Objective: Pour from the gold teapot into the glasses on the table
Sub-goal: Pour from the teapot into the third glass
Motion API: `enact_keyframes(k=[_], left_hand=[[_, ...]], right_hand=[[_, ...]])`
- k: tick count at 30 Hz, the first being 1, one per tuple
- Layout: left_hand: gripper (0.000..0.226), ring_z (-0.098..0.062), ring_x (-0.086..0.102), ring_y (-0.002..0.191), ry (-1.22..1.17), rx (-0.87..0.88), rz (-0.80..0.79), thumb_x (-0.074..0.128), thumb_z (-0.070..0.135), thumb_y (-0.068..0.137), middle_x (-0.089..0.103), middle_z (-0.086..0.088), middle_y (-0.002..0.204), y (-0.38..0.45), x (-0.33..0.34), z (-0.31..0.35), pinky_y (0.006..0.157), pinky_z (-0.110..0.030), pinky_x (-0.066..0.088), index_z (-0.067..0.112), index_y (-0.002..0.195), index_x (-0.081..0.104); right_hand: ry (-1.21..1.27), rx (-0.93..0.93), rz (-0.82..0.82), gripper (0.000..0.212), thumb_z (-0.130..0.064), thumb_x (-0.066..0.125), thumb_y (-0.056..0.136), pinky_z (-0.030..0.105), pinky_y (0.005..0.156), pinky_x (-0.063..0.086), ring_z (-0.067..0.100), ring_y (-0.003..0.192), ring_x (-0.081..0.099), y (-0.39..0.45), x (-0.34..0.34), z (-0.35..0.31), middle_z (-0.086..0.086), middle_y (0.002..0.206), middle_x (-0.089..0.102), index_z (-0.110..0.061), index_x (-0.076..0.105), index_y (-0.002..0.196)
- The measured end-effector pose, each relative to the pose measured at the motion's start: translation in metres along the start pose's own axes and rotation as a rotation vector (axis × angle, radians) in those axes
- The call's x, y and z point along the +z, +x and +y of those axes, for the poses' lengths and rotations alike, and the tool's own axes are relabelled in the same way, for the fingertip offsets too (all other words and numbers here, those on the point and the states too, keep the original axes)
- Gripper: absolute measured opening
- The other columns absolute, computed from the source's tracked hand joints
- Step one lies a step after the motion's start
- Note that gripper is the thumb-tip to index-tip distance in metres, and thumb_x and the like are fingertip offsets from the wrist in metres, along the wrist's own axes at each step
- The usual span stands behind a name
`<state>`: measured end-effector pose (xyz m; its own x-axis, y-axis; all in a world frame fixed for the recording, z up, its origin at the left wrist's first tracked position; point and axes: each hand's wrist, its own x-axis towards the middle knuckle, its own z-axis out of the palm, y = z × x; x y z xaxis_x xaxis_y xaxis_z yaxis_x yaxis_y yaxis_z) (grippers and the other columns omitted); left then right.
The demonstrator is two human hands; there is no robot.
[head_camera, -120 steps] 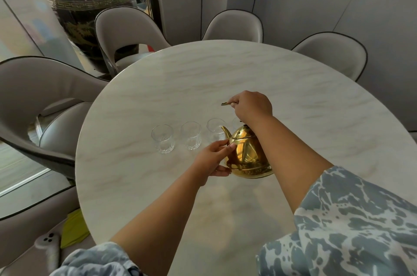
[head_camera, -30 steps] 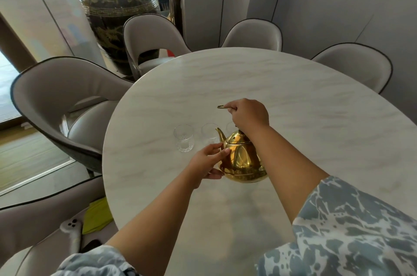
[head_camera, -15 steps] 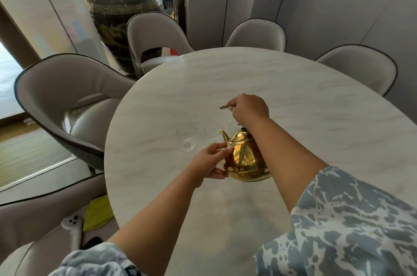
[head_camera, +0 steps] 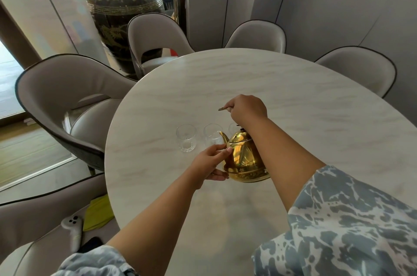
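Our right hand (head_camera: 247, 110) keeps its grip pinched around the thin handle (head_camera: 223, 108) of the gold teapot (head_camera: 244, 158), the knuckles up and the forearm running down over the pot's lid. Our left hand (head_camera: 208, 164) is spread against the pot's near side, fingertips (head_camera: 229, 149) pressed just under the spout (head_camera: 223, 135) and thumb beneath the base rim, so it cradles rather than clamps.

Compared with half a second ago, the pot sits much the same in our hands, held above the surface (head_camera: 293, 99) and tilted slightly towards the glasses; the spout now reaches just past the rim of the middle glass (head_camera: 212, 137).

The left glass (head_camera: 186, 138) stands free beside it, near but apart. A third glass (head_camera: 233, 128) shows only as a sliver behind our right wrist. We cannot tell whether any liquid is leaving the spout.

Both forearms reach in from patterned sleeves (head_camera: 352, 226). Grey chairs (head_camera: 58, 86) ring the round marble top.
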<state>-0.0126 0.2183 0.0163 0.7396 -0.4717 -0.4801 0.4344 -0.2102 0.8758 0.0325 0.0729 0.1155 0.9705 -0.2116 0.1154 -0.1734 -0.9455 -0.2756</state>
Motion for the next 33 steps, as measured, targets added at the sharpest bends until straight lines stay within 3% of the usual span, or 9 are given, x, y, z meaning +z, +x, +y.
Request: enact_keyframes(k=[16, 25, 33], left_hand=[[0.057, -0.035, 0.076, 0.087, -0.032, 0.001, -0.004, 0.064, 0.048, 0.088, 0.058, -0.003, 0.137, -0.0065, 0.0071, 0.0020, 0.080, -0.041, 0.062, 0.025, 0.139, 0.053], [0.058, -0.035, 0.076, 0.089, -0.027, -0.004, -0.005, 0.064, 0.048, 0.088, 0.057, -0.005, 0.141, -0.0079, 0.0086, 0.0027, 0.081, -0.041, 0.062, 0.025, 0.140, 0.052], [0.060, -0.036, 0.075, 0.090, -0.038, 0.001, -0.003, 0.065, 0.050, 0.087, 0.057, -0.005, 0.141, -0.0069, 0.0083, 0.0032, 0.082, -0.042, 0.062, 0.025, 0.140, 0.052]], right_hand=[[-0.051, 0.000, 0.004, 0.027, -0.014, 0.054, 0.096, 0.029, 0.066, 0.049, 0.025, 0.091, 0.066, -0.0007, -0.0032, -0.0013, 0.004, 0.108, 0.073, -0.023, 0.073, 0.113], [-0.037, 0.009, 0.006, 0.027, -0.014, 0.054, 0.096, 0.032, 0.072, 0.054, 0.025, 0.091, 0.066, -0.0022, -0.0044, 0.0003, 0.005, 0.108, 0.073, -0.023, 0.073, 0.113], [-0.034, 0.005, -0.006, 0.027, -0.014, 0.054, 0.095, 0.030, 0.067, 0.048, 0.026, 0.094, 0.066, 0.0000, -0.0057, -0.0002, 0.005, 0.108, 0.073, -0.024, 0.073, 0.112]])
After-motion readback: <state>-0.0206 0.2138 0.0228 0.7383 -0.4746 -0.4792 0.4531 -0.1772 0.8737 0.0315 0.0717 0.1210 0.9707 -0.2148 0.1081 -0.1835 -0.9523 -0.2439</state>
